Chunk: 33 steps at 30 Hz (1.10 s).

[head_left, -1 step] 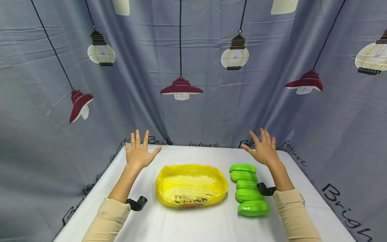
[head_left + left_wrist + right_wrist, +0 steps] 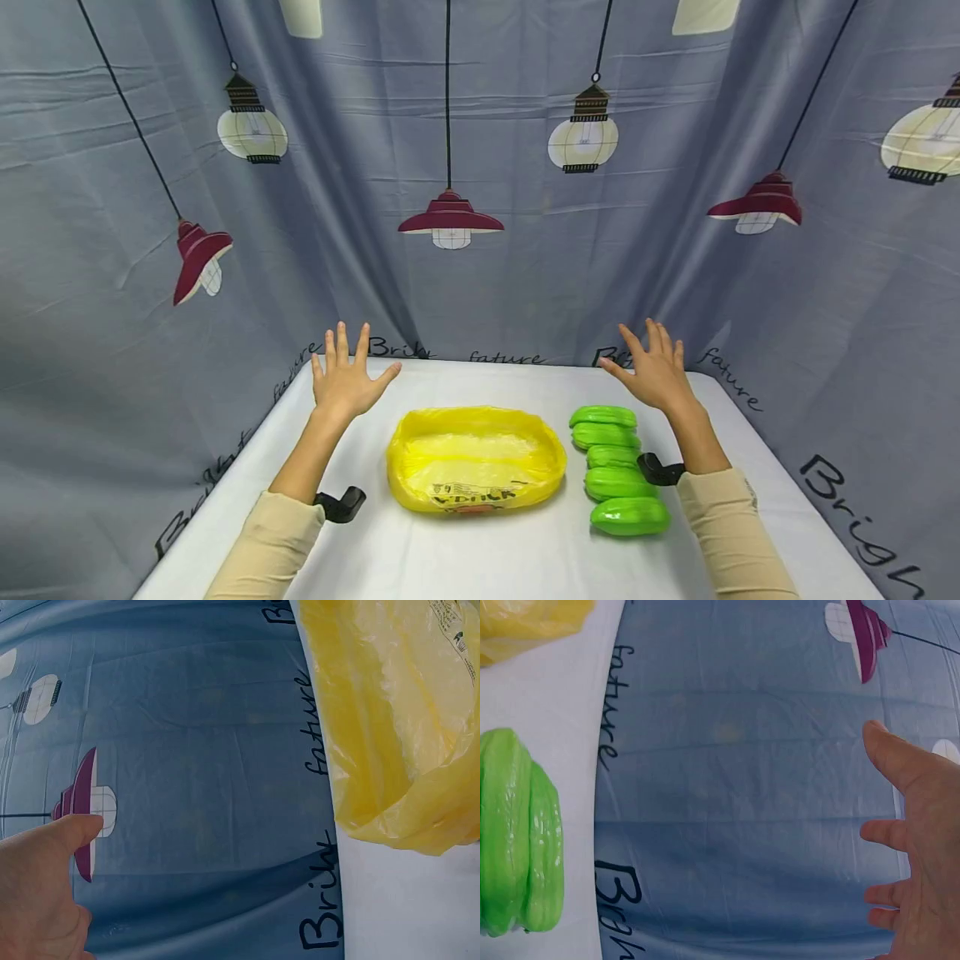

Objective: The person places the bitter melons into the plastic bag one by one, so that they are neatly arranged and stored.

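fingers (image 2: pixel 342 343) spread apart, left hand (image 2: pixel 343 387) and right hand (image 2: pixel 654 375) hold nothing, perhaps raised to leave the white table (image 2: pixel 435 554) in view. on it, a yellow bag (image 2: pixel 476 467) gapes upward (likely so its inside shows); five green pieces (image 2: pixel 617 482) line up to its right, presumably for neatness.

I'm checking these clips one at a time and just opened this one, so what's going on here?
A person has the bare left grip and right grip spread open and empty, toward opposite sides of a white tabletop. On it sits a yellow plastic bag, mouth open, with nothing visible inside. To its right, five glossy green gourd-shaped pieces lie in a row. Nothing is being handled at this moment.
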Each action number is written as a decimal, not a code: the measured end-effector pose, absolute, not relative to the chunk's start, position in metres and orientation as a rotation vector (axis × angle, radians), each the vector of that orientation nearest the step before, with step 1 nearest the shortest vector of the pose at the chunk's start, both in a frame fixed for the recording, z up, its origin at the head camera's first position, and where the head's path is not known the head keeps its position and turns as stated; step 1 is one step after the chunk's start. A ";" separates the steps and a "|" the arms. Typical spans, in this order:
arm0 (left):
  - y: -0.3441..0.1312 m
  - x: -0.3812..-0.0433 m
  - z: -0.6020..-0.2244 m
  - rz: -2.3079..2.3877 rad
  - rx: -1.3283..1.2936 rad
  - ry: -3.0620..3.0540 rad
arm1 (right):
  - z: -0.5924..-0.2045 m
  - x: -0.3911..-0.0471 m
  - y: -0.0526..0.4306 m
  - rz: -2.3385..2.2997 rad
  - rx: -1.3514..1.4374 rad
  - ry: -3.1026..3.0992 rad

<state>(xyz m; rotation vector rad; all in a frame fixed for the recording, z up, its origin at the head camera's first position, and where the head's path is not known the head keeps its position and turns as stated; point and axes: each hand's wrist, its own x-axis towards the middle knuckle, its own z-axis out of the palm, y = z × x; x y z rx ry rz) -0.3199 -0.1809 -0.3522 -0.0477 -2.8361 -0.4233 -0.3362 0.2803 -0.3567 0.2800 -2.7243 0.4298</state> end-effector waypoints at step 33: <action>-0.151 -0.283 -0.492 -1.156 -0.104 -2.431 | -0.463 -0.237 0.306 0.904 0.554 -2.588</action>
